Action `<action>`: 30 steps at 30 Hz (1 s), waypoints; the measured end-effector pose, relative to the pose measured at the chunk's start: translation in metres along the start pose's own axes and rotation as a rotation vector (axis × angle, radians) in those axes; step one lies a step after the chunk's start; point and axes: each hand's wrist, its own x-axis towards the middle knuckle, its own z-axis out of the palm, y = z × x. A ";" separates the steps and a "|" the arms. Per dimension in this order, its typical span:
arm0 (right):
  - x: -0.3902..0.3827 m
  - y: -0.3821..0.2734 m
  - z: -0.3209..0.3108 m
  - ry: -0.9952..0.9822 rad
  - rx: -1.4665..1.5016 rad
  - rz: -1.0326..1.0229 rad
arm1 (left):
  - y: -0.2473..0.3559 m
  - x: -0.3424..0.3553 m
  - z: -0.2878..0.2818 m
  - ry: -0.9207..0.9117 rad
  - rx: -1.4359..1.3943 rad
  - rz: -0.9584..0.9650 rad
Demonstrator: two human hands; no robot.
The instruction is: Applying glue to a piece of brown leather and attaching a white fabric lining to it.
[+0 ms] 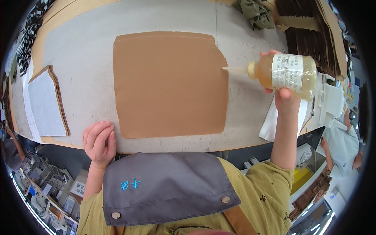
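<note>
My right hand [282,94] is wrapped round a clear plastic glue bottle [307,76] with amber liquid, a white label and a yellow cap. The bottle lies on its side in the grip, and its thin pale nozzle points left, its tip over the right edge of a brown sheet [172,86]. That sheet lies flat on the grey table, roughly square, with an uneven cut at its far right corner. By its near left corner, at the table's front edge, rests my left hand [99,143], fingers loosely curled and nothing visible in them.
A stack of brown pieces topped with white [47,103] lies at the left. Dark brown strips [313,47] are piled at the far right, beside a crumpled olive cloth [256,15]. White paper [272,121] lies under my right forearm. Another person [338,143] is at the right.
</note>
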 end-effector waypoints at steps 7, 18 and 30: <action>0.000 0.002 0.010 0.078 0.044 -0.049 | 0.001 -0.001 0.000 -0.003 0.004 -0.007; -0.017 0.007 0.003 0.059 0.072 -0.013 | 0.002 -0.002 0.000 -0.008 0.012 -0.004; -0.039 0.015 -0.001 0.044 0.056 0.024 | 0.004 -0.002 0.001 -0.003 0.018 -0.006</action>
